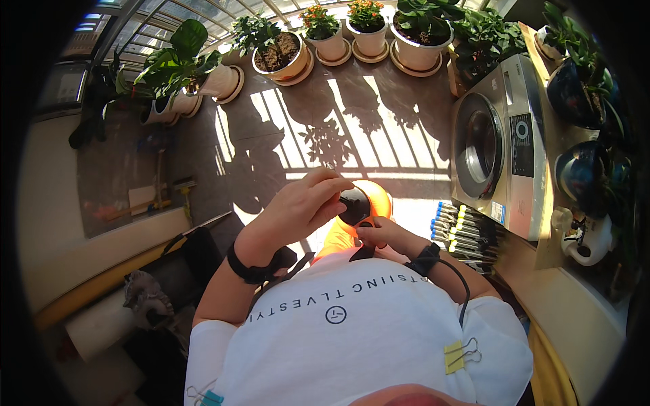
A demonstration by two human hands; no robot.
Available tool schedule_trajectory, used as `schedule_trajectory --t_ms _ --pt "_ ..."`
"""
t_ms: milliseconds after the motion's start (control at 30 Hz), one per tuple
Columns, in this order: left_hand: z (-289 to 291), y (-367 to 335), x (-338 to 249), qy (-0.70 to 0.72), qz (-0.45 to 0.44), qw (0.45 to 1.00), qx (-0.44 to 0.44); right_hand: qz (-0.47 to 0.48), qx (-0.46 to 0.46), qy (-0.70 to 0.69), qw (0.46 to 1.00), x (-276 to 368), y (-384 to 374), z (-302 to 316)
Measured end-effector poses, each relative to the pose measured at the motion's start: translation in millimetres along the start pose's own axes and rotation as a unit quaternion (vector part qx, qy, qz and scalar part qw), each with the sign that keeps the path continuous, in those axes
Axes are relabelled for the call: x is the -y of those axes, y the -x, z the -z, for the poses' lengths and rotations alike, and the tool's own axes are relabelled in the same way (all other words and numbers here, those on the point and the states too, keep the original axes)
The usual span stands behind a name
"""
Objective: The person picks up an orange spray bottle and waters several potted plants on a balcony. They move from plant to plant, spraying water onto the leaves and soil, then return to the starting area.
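Head view: both hands in front of the belly, close together, around a small black tool (pixel 355 207) with an orange part
Right hand (pixel 384 234): fingers curled tight on the tool's orange end, holding it
Left hand (pixel 313 203): fingers bent, set narrow, tips right at the tool's black face; can't tell if it pinches, touches or just hovers
Tool sits between the hands, over the orange trousers (pixel 336 239); exact type unclear, and the bright orange around it blends in, so its outline is hard to call
Black straps on both wrists: left strap (pixel 252 267), right strap (pixel 425 258); cable (pixel 465 287) runs from the right one up along the white shirt (pixel 386 318)
Yellow clip (pixel 454 357) on the shirt's right side, teal clip (pixel 212 398) on its left
Floor (pixel 396 172) beyond the hands: gray, striped with sun and bar shadows
Potted plants along the far edge, two of them orange-flowered (pixel 330 44) (pixel 370 39), white pots on saucers
Washer (pixel 533 183) to the right, round door shut, blue- and yellow-tipped sticks (pixel 460 233) bunched just below it
Dark blue pots (pixel 574 98) farther right; yellow-black brush (pixel 185 185) on the left, well apart from the hands
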State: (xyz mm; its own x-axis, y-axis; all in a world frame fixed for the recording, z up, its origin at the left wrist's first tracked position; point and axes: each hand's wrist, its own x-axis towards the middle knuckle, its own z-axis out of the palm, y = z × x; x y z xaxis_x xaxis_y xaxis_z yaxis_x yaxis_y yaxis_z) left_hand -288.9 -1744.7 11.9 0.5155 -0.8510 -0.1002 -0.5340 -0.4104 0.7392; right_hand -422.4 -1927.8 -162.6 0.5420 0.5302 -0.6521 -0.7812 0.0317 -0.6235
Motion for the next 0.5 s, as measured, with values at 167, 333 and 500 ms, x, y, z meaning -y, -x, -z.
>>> schedule_trajectory --t_ms 167,333,500 --pt "8.4 -18.3 4.5 -0.183 0.069 0.966 -0.168 0.012 -0.033 -0.004 0.999 21.0 8.7 7.9" --pt "-60.2 -29.8 40.1 -0.194 0.145 0.967 -0.082 -0.006 -0.055 0.010 0.998 17.0 4.3 14.6" --pt "-89.4 -43.4 42.2 -0.156 0.167 0.973 -0.024 -0.014 -0.053 -0.002 0.998 12.3 -0.2 24.9"
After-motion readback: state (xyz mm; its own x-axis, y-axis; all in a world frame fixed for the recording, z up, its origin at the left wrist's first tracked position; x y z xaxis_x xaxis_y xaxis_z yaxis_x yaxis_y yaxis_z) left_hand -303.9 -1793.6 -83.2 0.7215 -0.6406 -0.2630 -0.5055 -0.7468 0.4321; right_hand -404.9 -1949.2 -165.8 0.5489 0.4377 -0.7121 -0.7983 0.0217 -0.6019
